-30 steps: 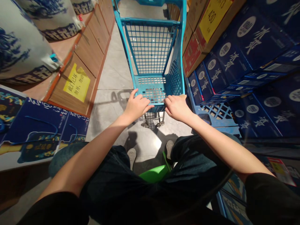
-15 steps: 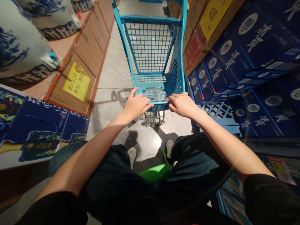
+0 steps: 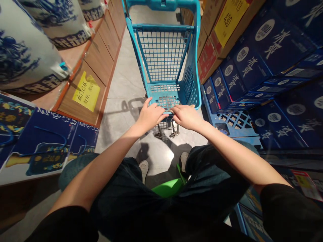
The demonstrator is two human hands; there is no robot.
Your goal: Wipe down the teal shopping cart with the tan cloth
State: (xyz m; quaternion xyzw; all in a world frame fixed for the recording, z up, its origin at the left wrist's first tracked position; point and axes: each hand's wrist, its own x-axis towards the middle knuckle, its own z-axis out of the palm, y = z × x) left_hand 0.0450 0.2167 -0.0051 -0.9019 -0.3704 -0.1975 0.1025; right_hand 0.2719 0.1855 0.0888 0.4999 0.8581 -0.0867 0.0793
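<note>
A blue plastic shopping cart [image 3: 165, 57] stands in the aisle in front of me, its basket holding nothing. My left hand [image 3: 150, 114] rests on the near rim of the cart with fingers curled over the edge. My right hand [image 3: 185, 116] grips the same rim just to the right, fingers closed, almost touching the left hand. My legs in dark trousers fill the lower view, with a green stool [image 3: 168, 186] under me.
Dark blue boxed goods [image 3: 264, 67] are stacked close on the right, with a blue crate [image 3: 233, 122] at floor level. On the left stand blue-and-white ceramic jars [image 3: 25, 57] on a wooden shelf [image 3: 97, 58] with a yellow notice [image 3: 86, 91], and blue gift boxes [image 3: 47, 141].
My right hand slid left along the cart rim toward my left hand. The cart sits slightly lower in view, and its far handle now shows.
</note>
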